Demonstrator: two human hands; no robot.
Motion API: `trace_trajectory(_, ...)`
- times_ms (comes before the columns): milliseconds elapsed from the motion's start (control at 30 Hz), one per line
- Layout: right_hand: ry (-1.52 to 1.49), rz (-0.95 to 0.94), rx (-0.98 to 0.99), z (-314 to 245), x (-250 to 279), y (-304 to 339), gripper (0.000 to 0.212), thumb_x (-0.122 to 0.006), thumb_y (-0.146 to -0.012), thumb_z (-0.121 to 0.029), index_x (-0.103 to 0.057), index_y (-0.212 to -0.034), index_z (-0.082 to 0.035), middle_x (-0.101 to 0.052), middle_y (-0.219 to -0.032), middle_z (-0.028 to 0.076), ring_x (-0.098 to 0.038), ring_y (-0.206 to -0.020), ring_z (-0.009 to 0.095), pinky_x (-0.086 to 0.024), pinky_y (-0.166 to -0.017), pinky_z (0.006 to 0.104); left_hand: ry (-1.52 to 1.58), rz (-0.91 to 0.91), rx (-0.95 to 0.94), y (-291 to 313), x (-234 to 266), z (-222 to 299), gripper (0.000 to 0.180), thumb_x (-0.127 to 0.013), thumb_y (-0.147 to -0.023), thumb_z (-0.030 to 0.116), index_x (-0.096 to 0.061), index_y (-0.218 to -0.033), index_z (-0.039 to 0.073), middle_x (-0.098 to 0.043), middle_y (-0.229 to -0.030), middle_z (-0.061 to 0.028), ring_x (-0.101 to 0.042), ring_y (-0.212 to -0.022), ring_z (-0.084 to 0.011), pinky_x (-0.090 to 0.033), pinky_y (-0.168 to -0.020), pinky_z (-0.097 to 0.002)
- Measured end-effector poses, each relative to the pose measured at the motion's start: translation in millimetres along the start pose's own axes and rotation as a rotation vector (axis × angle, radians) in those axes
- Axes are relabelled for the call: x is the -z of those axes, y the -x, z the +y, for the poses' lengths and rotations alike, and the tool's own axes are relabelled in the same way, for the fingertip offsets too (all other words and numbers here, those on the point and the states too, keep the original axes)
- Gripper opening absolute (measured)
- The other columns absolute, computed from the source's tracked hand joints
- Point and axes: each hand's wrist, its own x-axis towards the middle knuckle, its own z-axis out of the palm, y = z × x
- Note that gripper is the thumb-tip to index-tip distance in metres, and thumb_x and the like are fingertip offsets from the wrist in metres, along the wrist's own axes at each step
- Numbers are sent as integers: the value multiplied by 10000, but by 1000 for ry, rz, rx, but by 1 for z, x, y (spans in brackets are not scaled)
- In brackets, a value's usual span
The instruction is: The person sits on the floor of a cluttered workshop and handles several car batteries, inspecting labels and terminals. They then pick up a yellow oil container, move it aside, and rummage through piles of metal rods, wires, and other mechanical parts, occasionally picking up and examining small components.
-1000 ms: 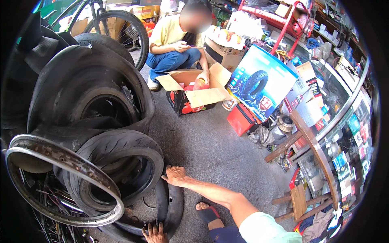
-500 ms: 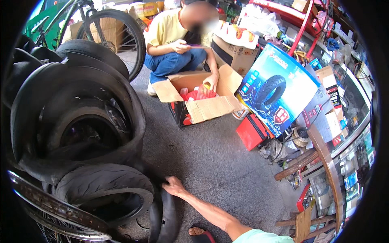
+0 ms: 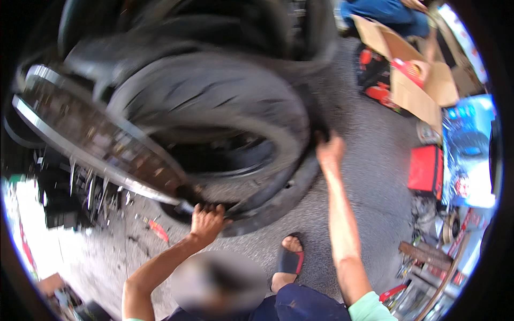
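A worn black tyre [image 3: 209,80] with a grooved tread lies tilted on the pile in front of me. Beneath it, another black tyre [image 3: 305,179] shows as a smooth curved band along the near right side. My left hand [image 3: 208,223] has its fingers curled over the near edge of that lower tyre, close to the end of a metal wheel rim [image 3: 101,160]. At the right side of the pile, my right hand [image 3: 330,152] is closed on the lower tyre's edge. Blur hides its fingertips.
More tyres [image 3: 214,32] are heaped at the far side. On the right stand an open cardboard box [image 3: 407,88], a red box [image 3: 425,170] and a blue printed box [image 3: 466,144]. Another person's legs [image 3: 385,16] show beyond. A red-handled tool [image 3: 158,230] lies on the floor.
The view has swung left and down, so the tyres now fill the middle. My left hand has come into view on the tyre's near edge. My right hand stays at the pile's right side.
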Motion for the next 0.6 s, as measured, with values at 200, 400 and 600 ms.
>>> trace_trajectory(200, -59, -233, 133, 17, 25, 0, 432, -647, -898, -132, -571, -1265, 83, -639, -1247, 251, -615, -1175, 365, -460, -999, 408, -30, 182, -20, 39, 18, 18, 558, -653, -836, 312, -518, -1287, 13, -569, -1236, -191, -499, -1245, -347, -326, -1079, -570)
trace_trajectory(400, 312, -283, 359, -13, 81, 47, 400, -665, -895, -211, -610, -1162, 81, -643, -1122, 308, -616, -1036, 471, -478, -888, 485, 314, 190, -200, 106, 27, 46, 687, -616, -772, 182, -425, -1399, -27, -484, -1378, -221, -440, -1338, -360, -343, -1086, -510)
trace_trajectory(600, 686, -657, 393, -38, 118, 106, 369, -689, -867, -227, -639, -1120, 36, -649, -1085, 275, -618, -956, 458, -482, -836, 496, 656, 336, 4, 138, 0, 75, 519, -678, -830, 175, -529, -1286, -22, -581, -988, -114, -566, -934, -260, -454, -831, -384)
